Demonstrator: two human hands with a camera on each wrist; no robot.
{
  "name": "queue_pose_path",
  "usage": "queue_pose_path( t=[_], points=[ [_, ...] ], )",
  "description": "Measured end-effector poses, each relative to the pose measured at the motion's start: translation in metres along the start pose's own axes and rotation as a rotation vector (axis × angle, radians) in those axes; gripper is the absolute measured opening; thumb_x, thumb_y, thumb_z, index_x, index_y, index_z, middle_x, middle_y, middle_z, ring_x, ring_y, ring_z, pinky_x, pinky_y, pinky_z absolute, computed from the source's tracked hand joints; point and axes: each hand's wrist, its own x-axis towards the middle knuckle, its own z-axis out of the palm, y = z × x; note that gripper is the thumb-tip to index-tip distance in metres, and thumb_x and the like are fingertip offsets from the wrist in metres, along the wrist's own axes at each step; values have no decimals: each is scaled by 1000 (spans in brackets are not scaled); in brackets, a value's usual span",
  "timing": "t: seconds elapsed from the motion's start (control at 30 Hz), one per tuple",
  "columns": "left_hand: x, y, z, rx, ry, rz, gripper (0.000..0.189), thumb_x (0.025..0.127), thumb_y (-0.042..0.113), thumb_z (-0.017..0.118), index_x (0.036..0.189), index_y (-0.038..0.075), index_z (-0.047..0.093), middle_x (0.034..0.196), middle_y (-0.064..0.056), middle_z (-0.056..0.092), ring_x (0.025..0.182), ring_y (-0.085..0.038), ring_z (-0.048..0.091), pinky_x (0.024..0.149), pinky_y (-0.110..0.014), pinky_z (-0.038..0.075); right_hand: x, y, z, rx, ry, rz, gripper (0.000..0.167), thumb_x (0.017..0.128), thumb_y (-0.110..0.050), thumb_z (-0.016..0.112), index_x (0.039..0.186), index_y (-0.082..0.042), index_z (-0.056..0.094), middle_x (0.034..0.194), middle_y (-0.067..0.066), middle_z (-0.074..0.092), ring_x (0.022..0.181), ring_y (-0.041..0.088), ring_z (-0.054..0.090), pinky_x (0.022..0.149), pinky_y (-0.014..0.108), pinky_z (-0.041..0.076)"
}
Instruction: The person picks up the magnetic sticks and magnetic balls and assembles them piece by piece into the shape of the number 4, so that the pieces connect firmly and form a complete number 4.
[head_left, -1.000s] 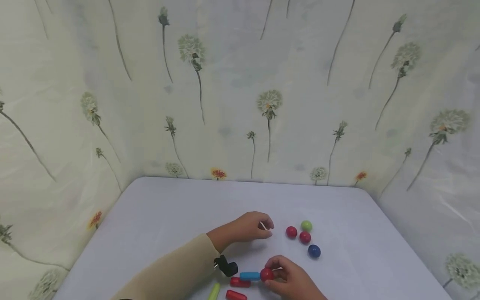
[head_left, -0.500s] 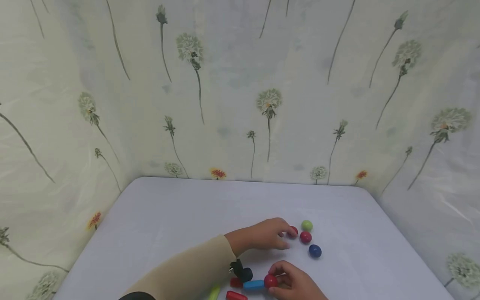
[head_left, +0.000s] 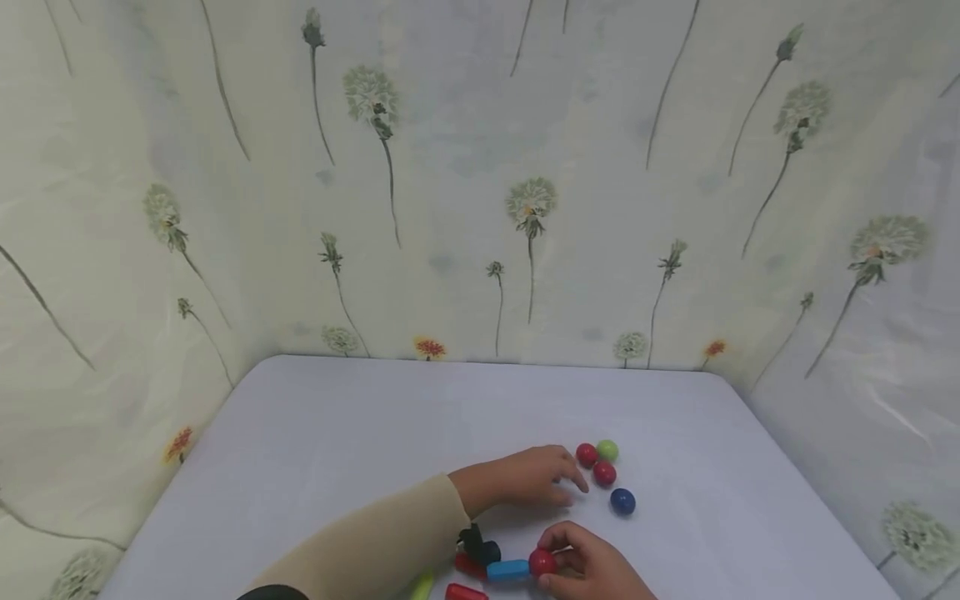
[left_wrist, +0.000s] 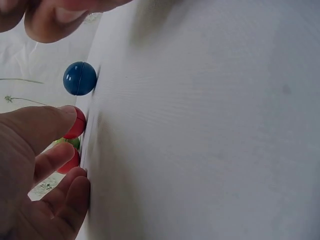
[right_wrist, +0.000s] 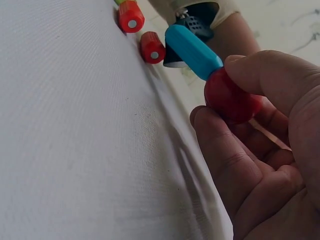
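My right hand [head_left: 592,567] pinches a red ball [right_wrist: 230,95] between thumb and fingers. A blue magnetic stick [right_wrist: 192,50] is joined to that ball and points away from the hand, raised off the table in the right wrist view. Palm down, my left hand [head_left: 532,477] hovers over the table with relaxed, slightly bent fingers and nothing in them. Just right of its fingertips lie a red ball [head_left: 587,454], a second red ball [head_left: 604,474] and a green ball [head_left: 607,451], grouped closely. A blue ball [head_left: 622,502] sits apart, nearer me.
Red sticks [head_left: 467,592] with metal ends lie near the table's front edge, one partly behind the black wrist camera [head_left: 480,546]. A yellow-green stick [head_left: 422,587] is beside them. Flower-patterned cloth [head_left: 450,208] surrounds the white table [head_left: 360,408].
My left hand has moved right to the balls, then drawn back slightly. One red ball now sits closer to the green one. The right hand still holds its ball and stick, slightly lower.
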Motion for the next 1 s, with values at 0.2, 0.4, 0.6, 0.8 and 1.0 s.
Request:
queue_pose_path(
  t=[0.2,0.4,0.6,0.8,1.0],
  points=[
    [1,-2,0,-10,15,-26,23,96,28,77,118,35,76,122,16,65,110,2,58,95,-18,50,2,1,-1,-2,11,12,41,92,-23,81,122,-6,60,118,6,65,104,22,67,93,40,60],
    [7,1,-16,-61,107,-142,25,95,28,79,118,34,72,122,13,63,109,-2,60,91,-21,54,3,3,-3,-14,30,-7,42,92,-26,82,122,-6,60,118,7,67,101,22,68,93,42,61],
    [16,5,-24,-21,112,-101,44,97,30,77,139,36,65,145,15,58,139,-5,51,112,-28,47,1,3,-7,0,30,-18,41,93,-26,81,121,-6,60,117,6,69,104,23,70,94,42,60],
    [22,-1,-12,26,82,-34,43,99,29,74,141,36,65,150,18,56,144,-4,47,115,-28,43,-1,7,-11,39,20,-40,43,93,-31,81,122,-7,60,118,6,70,107,23,70,92,34,60],
    [22,-1,-9,23,124,-58,38,96,29,78,133,37,70,129,15,62,122,-3,56,102,-24,50,-5,8,-14,47,46,-25,47,92,-32,82,123,-6,60,118,6,69,105,22,69,91,34,61]
  ],
)
